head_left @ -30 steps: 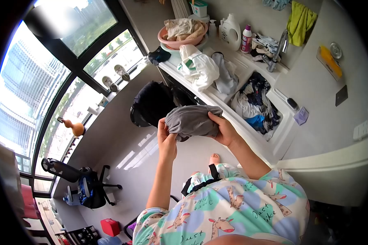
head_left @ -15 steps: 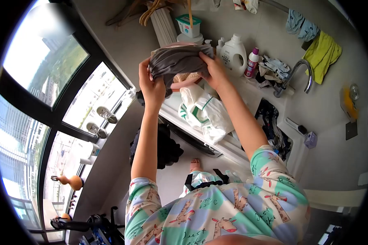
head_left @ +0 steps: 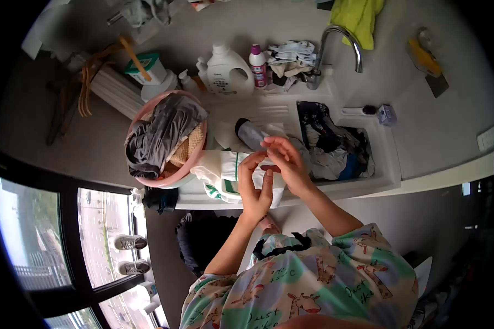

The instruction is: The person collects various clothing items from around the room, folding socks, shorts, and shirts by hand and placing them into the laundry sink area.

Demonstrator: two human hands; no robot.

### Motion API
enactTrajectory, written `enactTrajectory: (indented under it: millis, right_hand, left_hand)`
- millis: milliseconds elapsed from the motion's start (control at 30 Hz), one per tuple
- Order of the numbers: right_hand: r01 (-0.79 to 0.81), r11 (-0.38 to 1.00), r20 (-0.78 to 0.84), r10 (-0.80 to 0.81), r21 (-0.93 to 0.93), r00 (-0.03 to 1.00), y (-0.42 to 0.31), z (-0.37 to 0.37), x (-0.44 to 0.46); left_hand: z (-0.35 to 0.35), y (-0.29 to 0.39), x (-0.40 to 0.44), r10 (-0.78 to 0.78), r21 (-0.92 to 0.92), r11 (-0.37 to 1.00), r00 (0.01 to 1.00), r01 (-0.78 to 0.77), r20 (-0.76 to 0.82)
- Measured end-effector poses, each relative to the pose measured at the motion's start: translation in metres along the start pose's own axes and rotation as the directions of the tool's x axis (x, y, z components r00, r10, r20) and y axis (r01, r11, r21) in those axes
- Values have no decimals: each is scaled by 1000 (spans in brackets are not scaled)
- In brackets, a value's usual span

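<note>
Our left hand [head_left: 255, 189] and right hand [head_left: 292, 172] are empty, fingers loosely curled and parted, held close together with the right one slightly farther over the counter [head_left: 187, 200]. We cannot tell whether any fingertip brushes the cloth below.

Directly under our hands lies the white cloth [head_left: 214, 167] with green stripes, crumpled near the counter's front edge; our fingers and wrists cover part of it. Its longer spread runs roughly left to right along that edge, the left end reaching toward the pink basin [head_left: 173, 180]. Just beyond our fingertips is a grey garment [head_left: 252, 136], its dark end pointing away and to the left, its length slanting back toward the sink [head_left: 388, 164] until our right hand hides it.

To the right, the sink holds a heap of dark and pale clothes [head_left: 335, 140]. To the left, the pink basin is piled up, with a dark grey cloth [head_left: 173, 123] draped across its top.

Farther back, along the wall, we see a white jug [head_left: 225, 68], a purple-capped bottle [head_left: 258, 68], a small clothes pile [head_left: 292, 57] and the faucet [head_left: 316, 77]. A brush [head_left: 362, 111] and a little box [head_left: 387, 115] sit behind the sink's right corner.
</note>
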State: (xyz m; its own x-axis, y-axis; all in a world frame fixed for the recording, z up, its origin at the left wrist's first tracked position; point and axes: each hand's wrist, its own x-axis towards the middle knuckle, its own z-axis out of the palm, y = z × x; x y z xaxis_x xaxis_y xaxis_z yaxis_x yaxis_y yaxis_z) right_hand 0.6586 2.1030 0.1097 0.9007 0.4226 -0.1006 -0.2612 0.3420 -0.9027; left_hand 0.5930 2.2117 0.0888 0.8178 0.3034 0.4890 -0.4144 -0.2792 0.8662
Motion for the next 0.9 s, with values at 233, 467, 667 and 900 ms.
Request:
enactTrajectory:
  millis: [233,467,667,900]
  right_hand:
    - [316,948,-351,-305,-26,886,-41,-150,-184]
    - [329,935,-603,-339,-131,722,-65,-276,-380]
    - [471,859,-750,-445,-203,489,-79,-351,-521]
    - [614,748,-638,-605,-251,476,-97,-507,-587]
  left_hand:
    - [168,78,-86,-92,-323,891,825,318,557]
    - [325,151,-190,14,-251,841,444,480,896]
    - [461,225,-276,172,-166,821,40,547,984]
    - [636,253,-310,319,-42,805,-371,592,872]
